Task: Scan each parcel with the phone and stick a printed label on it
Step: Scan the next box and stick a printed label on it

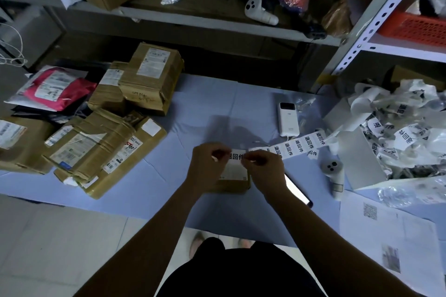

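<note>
A small brown parcel (235, 182) lies on the pale blue sheet (154, 176) in front of me. Over its top, my left hand (208, 166) and my right hand (263, 167) each pinch an end of a white printed label (237, 157) with black characters. A strip of more labels (299, 146) runs from my right hand to the right. The phone (297, 189), screen lit, lies on the sheet just right of my right wrist, partly hidden by it.
Several taped cardboard parcels (106, 147) and a red-and-white mailer bag (52, 89) are stacked at the left. A white power bank (288, 118), a grey controller (334, 173) and a box of crumpled label backing (395, 137) lie right. Shelving (217, 21) stands behind.
</note>
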### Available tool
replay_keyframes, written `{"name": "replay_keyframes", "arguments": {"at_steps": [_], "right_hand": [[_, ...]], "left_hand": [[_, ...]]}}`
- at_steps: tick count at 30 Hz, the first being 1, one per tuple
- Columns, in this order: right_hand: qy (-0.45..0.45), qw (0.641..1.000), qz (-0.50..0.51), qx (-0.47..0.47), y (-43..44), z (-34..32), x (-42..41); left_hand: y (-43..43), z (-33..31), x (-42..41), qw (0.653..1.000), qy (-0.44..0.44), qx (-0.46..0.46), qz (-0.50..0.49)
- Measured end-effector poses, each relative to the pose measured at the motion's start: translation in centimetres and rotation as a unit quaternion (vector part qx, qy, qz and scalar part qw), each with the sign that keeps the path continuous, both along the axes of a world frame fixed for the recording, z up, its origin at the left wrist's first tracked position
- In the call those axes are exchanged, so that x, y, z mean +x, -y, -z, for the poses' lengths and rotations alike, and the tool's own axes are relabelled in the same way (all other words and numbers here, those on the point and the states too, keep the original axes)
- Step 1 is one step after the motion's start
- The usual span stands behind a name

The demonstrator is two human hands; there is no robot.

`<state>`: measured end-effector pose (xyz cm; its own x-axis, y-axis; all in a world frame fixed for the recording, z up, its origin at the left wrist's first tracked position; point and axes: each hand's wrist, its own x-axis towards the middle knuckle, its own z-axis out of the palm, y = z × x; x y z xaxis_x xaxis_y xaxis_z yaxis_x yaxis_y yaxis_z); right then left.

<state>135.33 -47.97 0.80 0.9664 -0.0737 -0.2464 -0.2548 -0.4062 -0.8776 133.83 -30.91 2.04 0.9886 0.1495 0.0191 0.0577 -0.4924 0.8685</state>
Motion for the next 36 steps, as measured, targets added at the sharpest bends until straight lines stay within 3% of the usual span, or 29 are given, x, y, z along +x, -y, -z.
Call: {"name": "replay_keyframes", "arguments": {"at_steps": [4,14,19,23,26,28,30,33,36], "right_hand": [[-0.042,0.996,0.027,-0.069,0.2,2.4,-1.5],[0.004,0.973,-0.092,-0.213,-1.0,3.9,-0.4],[-0.047,0.958,-0.067,-0.275,-0.5,4.9,-0.4],[-0.084,0.980,-0.016,-0.182,1.1,5.8,-0.2],[-0.098,0.986,-0.017,-0.131,1.3,6.4,-0.1],[-0.105,0.987,-0.032,-0.118,1.0,6.5,-0.2],[-0.109,0.987,-0.035,-0.110,0.1,6.2,-0.4],[-0.106,0.989,-0.045,-0.091,-2.0,4.9,-1.1],[-0.080,0.985,-0.125,-0.087,-5.3,3.3,-2.3]], "left_hand": [[1.5,3.5,-0.6,0.997,-0.073,0.003,0.015],[1.1,7.1,0.1,0.969,-0.077,0.199,0.124],[0.4,7.2,-0.6,0.970,-0.121,0.206,0.038],[-0.2,7.1,-1.6,0.936,-0.168,0.284,-0.120],[-0.4,7.1,-2.3,0.931,-0.261,0.192,-0.168],[-0.6,7.0,-2.8,0.945,-0.264,0.081,-0.175],[-1.1,6.5,-3.9,0.949,-0.253,0.027,-0.185],[-2.5,5.6,-6.2,0.948,-0.229,0.037,-0.218],[-5.1,3.9,-9.6,0.936,-0.183,0.085,-0.288]]}}
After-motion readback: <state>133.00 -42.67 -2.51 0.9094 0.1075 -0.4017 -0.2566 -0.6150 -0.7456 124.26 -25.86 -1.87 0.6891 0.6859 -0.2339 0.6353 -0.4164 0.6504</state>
